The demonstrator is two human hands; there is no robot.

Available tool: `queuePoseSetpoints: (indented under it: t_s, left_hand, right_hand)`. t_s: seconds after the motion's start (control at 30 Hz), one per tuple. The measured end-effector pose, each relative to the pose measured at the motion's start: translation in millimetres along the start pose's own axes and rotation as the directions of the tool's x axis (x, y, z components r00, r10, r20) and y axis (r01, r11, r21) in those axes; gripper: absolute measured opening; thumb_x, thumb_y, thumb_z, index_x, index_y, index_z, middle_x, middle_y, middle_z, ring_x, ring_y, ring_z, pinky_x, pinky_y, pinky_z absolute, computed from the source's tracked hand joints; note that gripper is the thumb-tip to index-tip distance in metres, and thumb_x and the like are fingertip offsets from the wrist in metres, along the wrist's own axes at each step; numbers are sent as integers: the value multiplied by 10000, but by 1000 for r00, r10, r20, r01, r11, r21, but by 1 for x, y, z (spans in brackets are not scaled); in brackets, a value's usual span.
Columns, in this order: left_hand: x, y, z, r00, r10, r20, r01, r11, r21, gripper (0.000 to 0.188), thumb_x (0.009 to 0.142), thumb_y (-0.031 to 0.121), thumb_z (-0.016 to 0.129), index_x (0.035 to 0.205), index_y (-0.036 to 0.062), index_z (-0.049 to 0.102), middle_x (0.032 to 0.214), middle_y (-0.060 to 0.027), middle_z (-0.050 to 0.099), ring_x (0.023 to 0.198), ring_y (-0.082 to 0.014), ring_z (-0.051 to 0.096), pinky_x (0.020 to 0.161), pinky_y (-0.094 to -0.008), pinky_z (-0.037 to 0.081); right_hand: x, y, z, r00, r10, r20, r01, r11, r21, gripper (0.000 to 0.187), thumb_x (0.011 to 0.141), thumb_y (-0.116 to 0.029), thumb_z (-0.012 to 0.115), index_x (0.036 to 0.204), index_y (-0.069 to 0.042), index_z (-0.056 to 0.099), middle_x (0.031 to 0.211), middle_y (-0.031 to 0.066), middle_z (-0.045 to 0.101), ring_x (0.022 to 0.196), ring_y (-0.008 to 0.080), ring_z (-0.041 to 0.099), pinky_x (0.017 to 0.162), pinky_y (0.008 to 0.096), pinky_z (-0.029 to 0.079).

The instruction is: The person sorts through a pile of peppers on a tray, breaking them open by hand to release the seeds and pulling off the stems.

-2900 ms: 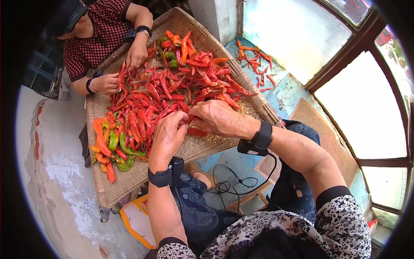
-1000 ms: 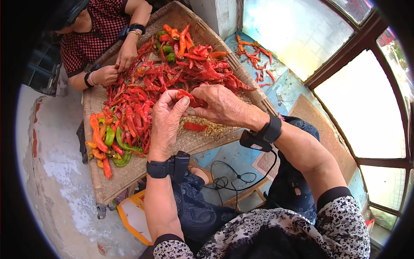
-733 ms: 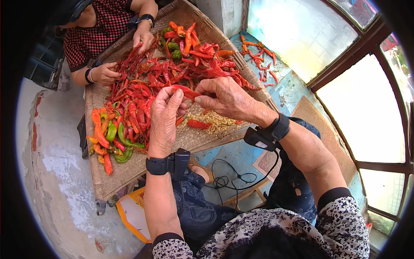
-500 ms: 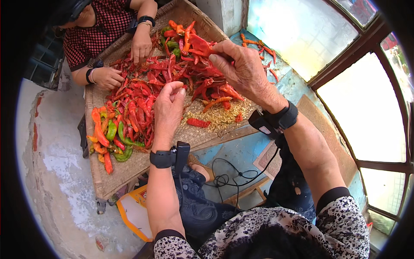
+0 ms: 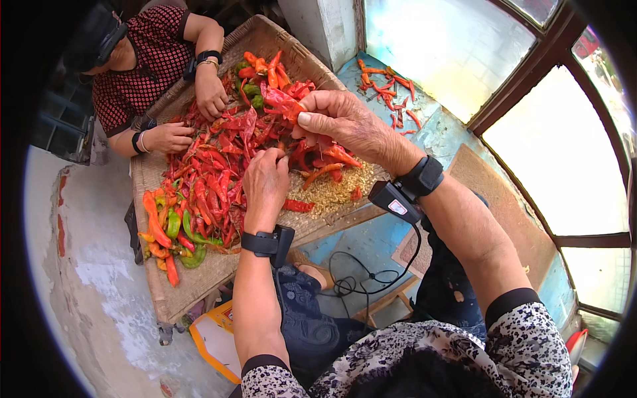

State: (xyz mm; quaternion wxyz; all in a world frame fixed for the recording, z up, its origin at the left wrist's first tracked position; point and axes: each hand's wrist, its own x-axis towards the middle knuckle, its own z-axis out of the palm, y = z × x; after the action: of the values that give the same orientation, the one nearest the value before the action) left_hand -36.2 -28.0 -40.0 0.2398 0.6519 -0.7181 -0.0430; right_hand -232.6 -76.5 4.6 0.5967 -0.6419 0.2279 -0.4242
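My right hand (image 5: 348, 126) is closed, pinching a red chili pepper (image 5: 284, 105) between thumb and fingers above the heap. Lower and to the left, my left hand (image 5: 264, 182) has its fingers curled together over the peppers; what is in them, if anything, is too small to make out. Beneath both hands spreads a pile of red chili peppers (image 5: 215, 156) on a woven tray (image 5: 174, 286). Pale chili seeds (image 5: 342, 189) lie beside the pile, near my right forearm. Orange and green peppers (image 5: 174, 225) gather at the tray's near left.
Across the tray, another person's hands (image 5: 211, 96) work at the heap's far left edge. More chilies (image 5: 388, 86) lie on a blue surface by the window (image 5: 554, 146). A black cable (image 5: 358, 282) coils below the tray, and a white-and-orange box (image 5: 215, 338) stands beneath it.
My left hand has lowered onto the peppers, its fingertips now curled downward. My right hand still grips the red chili, with its fingers turned more to the left. The view has shifted slightly.
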Motion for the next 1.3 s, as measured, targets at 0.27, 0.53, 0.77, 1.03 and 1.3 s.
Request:
queuePoseSetpoints:
  t_s: [0.27,0.53,0.77,1.03,1.3]
  left_hand:
    - [-1,10,-19,988,-153,7,146,928,-343,134,855,43,607,984,8,594,835,-81,620,711,-155,591,671,-305,485]
    - [-4,-8,-22,967,-252,34,209,713,-670,263,922,68,568,1176,2,551,928,-40,634,761,-91,598,655,-228,487]
    - [-7,-4,-30,971,-216,102,208,557,-804,336,951,58,526,1280,1,492,1039,-52,629,841,-92,599,697,-208,504]
    - [-18,17,-39,979,-137,148,199,527,-826,322,947,60,515,1262,-1,487,1025,-62,634,832,-97,604,747,-225,493]
    - [-21,15,-42,970,-231,73,149,328,-933,341,913,87,613,1232,14,516,990,-49,633,790,-77,601,706,-212,505]
  right_hand:
    - [0,9,6,999,36,35,-42,979,201,238,976,-261,564,877,-49,609,668,-9,602,510,29,462,456,184,377]
    - [-1,-8,-13,993,113,-38,-109,990,94,215,983,-234,543,905,-48,617,711,-2,635,560,40,522,489,189,431]
    - [10,4,-48,606,495,-623,252,623,740,238,958,-246,579,1006,-12,577,762,22,619,693,67,581,562,195,474]
    - [-17,16,29,963,-231,141,263,684,-680,324,820,-211,710,1055,2,643,993,191,648,914,332,638,728,399,522]
    - [-16,26,30,977,-174,127,215,762,-611,220,854,-203,673,888,15,678,699,208,631,676,367,641,609,428,511]
